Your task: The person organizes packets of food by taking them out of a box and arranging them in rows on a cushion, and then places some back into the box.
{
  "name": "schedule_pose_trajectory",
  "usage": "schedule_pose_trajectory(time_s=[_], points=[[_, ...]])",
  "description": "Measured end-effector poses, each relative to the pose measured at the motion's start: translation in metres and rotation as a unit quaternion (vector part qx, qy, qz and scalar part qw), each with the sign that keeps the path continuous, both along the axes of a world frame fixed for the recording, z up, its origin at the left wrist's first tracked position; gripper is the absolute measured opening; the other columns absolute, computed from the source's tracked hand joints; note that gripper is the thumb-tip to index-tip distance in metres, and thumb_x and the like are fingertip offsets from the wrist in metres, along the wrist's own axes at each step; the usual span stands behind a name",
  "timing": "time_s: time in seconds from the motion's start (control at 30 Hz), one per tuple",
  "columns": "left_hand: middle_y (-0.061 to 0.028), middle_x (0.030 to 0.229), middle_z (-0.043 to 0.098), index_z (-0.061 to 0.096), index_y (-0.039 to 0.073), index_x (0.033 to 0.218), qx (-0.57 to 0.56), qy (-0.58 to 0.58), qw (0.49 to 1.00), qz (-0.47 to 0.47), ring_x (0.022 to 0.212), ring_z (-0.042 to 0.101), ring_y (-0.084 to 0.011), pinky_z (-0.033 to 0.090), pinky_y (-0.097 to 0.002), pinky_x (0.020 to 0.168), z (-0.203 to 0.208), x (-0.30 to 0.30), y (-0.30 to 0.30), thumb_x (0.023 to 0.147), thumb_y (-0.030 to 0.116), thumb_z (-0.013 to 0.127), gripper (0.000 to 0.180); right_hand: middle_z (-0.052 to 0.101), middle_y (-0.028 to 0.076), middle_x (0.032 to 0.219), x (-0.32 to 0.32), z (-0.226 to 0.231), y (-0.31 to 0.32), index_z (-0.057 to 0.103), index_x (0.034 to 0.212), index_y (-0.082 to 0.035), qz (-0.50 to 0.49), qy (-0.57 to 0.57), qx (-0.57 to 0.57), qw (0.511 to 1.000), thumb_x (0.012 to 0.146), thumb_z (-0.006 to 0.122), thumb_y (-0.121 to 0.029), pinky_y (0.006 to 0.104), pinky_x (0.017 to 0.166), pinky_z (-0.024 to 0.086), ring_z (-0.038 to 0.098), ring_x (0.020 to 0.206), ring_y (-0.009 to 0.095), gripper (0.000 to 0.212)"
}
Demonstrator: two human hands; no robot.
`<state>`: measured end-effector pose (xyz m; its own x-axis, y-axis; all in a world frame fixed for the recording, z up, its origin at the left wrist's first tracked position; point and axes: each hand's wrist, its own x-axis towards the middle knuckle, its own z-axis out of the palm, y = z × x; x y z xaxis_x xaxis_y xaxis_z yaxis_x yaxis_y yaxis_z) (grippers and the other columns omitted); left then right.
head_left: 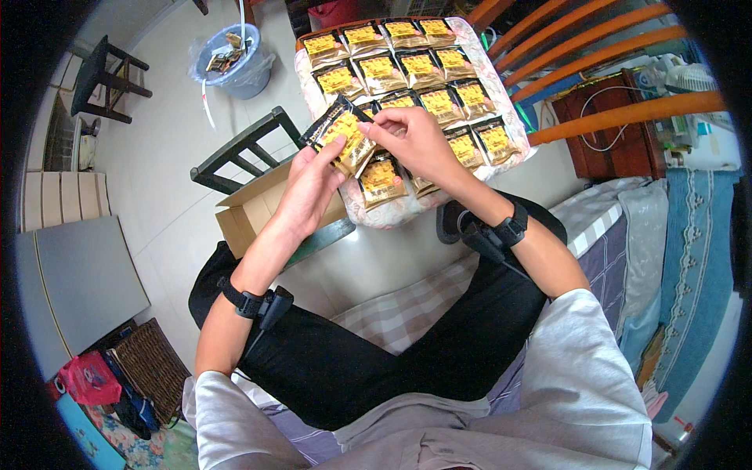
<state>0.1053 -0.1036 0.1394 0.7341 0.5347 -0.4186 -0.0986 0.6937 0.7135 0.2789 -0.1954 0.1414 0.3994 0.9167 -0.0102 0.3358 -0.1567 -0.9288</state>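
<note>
My left hand (309, 184) grips a black-and-gold packet (343, 135) with yellow print, its thumb across the front. The fingers of my right hand (411, 135) are pinched at the right edge of this packet. It is held tilted above a cushioned, floral-covered seat (513, 129). Similar packets (384, 72) lie there in rows, and one of them, a near packet (382, 178), sits just below the held one. My right hand covers part of the rows.
An open cardboard box (258, 205) stands left of the seat, by a dark wooden chair frame (249, 149). Farther left is a blue bucket (241, 77) lined with a plastic bag, with wrappers inside. Orange wooden slats (580, 39) slope along the right.
</note>
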Motion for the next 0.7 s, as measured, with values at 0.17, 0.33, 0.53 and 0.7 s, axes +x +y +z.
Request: schedule_pose_trajectory(time_s=[0.17,0.33,0.53,0.7], points=[[-0.0066,0.123,0.067,0.055,0.002,0.13,0.036,0.0,0.999,-0.038,0.11,0.064,-0.0127,0.052,-0.0302,0.095,-0.008,0.0,0.0,0.096,0.014,0.067,0.038,0.066,0.0,0.072,0.006,-0.005,-0.003,0.072,0.093,0.005,-0.003,-0.011,0.008,1.0,0.094,0.072,-0.025,0.0217,0.061,0.045,0.055,0.066,0.002,0.03],[-0.0059,0.124,0.067,0.056,0.003,0.13,0.04,0.011,0.998,-0.045,0.111,0.065,-0.0128,0.052,-0.0299,0.096,-0.005,0.004,-0.002,0.094,0.014,0.07,0.04,0.069,0.002,0.075,0.014,-0.012,-0.004,0.072,0.092,0.004,-0.003,0.047,0.006,0.999,0.095,0.07,-0.024,0.0229,0.061,0.049,0.06,0.067,0.005,0.028],[-0.0054,0.123,0.068,0.058,0.003,0.127,0.074,0.029,0.996,-0.041,0.111,0.064,-0.012,0.05,-0.0295,0.098,-0.005,0.002,-0.001,0.095,0.018,0.07,0.037,0.07,0.004,0.077,0.019,-0.013,-0.003,0.071,0.093,0.004,-0.002,0.167,0.022,0.986,0.097,0.067,-0.021,0.0233,0.06,0.051,0.063,0.066,0.007,0.025],[-0.0047,0.118,0.069,0.059,0.002,0.124,0.151,0.139,0.977,-0.064,0.103,0.065,-0.0095,0.05,-0.0278,0.096,-0.023,-0.005,0.017,0.096,0.02,0.068,0.034,0.07,0.004,0.08,0.038,-0.008,-0.005,0.07,0.096,0.003,-0.055,0.116,0.002,0.992,0.097,0.067,-0.023,0.0223,0.06,0.047,0.061,0.067,0.006,0.025]])
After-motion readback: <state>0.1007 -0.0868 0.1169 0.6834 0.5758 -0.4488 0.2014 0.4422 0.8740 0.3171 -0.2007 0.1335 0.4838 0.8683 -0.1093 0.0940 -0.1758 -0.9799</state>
